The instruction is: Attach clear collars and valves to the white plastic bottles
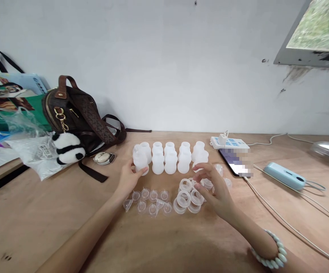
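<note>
Two rows of milky-white, waisted plastic bottles (170,163) stand upright on the wooden table. My left hand (130,176) has its thumb and fingers around the lower part of the front-left bottle (140,158), which seems to carry a clear piece on top. My right hand (214,185) hovers with curved, parted fingers by the front-right bottle (200,157), holding nothing. Beneath and beside it are translucent screw rings (183,198), some stacked. Clear bottle nipples (153,209) lie in loose rows between my forearms. A few clear domed caps (219,170) are partly hidden behind my right hand.
On the left are a dark backpack (76,110) with a panda charm (68,148), a plastic bag (41,157) and a watch (104,158). A power strip (231,143), phone (234,161), blue power bank (285,176) and cables lie on the right. The wall (170,68) borders the table's back.
</note>
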Demonstrator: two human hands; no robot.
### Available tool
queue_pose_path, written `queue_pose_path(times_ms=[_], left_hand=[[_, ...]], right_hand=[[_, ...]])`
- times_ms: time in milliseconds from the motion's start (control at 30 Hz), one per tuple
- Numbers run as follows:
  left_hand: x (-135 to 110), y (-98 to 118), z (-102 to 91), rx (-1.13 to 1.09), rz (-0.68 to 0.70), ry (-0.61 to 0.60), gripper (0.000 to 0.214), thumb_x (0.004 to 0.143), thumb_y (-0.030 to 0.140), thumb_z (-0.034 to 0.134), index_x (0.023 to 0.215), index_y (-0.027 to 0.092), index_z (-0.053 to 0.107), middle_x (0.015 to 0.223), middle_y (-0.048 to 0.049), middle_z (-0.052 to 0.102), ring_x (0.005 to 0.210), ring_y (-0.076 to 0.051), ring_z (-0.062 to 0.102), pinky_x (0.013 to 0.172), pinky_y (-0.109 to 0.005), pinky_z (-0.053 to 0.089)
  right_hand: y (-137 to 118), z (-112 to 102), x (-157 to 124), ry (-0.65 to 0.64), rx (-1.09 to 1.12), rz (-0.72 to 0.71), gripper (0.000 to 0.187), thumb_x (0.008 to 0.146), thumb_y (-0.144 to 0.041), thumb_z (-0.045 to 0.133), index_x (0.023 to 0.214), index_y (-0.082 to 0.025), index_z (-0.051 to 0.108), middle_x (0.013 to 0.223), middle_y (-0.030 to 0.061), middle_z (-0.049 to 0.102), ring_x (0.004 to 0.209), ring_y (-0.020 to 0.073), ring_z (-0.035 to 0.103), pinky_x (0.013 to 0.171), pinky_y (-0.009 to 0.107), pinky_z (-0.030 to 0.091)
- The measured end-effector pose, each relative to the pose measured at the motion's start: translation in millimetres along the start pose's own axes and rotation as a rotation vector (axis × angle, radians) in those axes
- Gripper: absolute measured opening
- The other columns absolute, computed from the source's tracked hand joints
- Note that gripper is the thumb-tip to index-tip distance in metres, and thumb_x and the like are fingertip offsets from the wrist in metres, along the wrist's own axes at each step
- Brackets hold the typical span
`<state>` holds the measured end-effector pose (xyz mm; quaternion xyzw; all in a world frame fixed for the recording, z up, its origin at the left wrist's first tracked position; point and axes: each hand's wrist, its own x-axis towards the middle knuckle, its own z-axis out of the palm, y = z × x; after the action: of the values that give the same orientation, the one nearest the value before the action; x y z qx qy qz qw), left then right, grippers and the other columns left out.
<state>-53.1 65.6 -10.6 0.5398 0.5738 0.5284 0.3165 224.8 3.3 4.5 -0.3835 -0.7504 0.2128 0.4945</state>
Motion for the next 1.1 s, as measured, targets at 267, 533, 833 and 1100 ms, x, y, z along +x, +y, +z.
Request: queue_pose_path(times_ms=[267, 533, 833, 1100], left_hand=[[4.5, -13.5, 3.3, 0.003, -0.042, -0.068, 0.063, 0.059, 0.039, 0.079, 0.113, 0.011, 0.063, 0.11, -0.0172, 0.072, 0.097, -0.034, 0.068, 0.085, -0.048, 0.054], [1.1, -8.9, 7.9, -0.049, 0.018, 0.038, 0.063, 0.069, 0.046, 0.074, 0.123, 0.019, 0.054, 0.132, -0.0155, 0.058, 0.119, -0.033, 0.056, 0.097, -0.048, 0.045], [-21.9, 27.2, 7.3, -0.199, 0.149, 0.278, 0.034, 0.089, 0.043, 0.052, 0.118, 0.026, 0.05, 0.135, -0.0059, 0.049, 0.124, -0.023, 0.047, 0.101, -0.037, 0.04], [-5.3, 42.5, -20.1, -0.237, 0.146, 0.232, 0.012, 0.088, 0.033, 0.044, 0.081, 0.023, 0.045, 0.065, 0.0029, 0.052, 0.057, -0.015, 0.051, 0.056, -0.027, 0.041]], right_hand=[[-0.1, 0.2, 2.8, 0.018, -0.101, -0.052, 0.023, 0.093, -0.028, 0.054, 0.116, -0.024, 0.05, 0.101, 0.0062, 0.059, 0.08, 0.0184, 0.059, 0.071, 0.035, 0.051], [1.8, 1.5, 2.1, 0.012, -0.154, -0.072, 0.02, 0.092, -0.021, 0.054, 0.112, -0.022, 0.052, 0.092, 0.0045, 0.058, 0.079, 0.0186, 0.059, 0.071, 0.034, 0.05], [1.7, 2.9, 2.9, 0.004, -0.189, -0.101, 0.018, 0.093, -0.019, 0.051, 0.11, -0.022, 0.052, 0.093, 0.0059, 0.061, 0.08, 0.0189, 0.06, 0.071, 0.034, 0.05], [2.6, 1.6, 3.3, 0.023, -0.232, -0.103, 0.012, 0.092, -0.016, 0.048, 0.1, -0.022, 0.054, 0.086, 0.0042, 0.062, 0.076, 0.0183, 0.059, 0.066, 0.032, 0.048]])
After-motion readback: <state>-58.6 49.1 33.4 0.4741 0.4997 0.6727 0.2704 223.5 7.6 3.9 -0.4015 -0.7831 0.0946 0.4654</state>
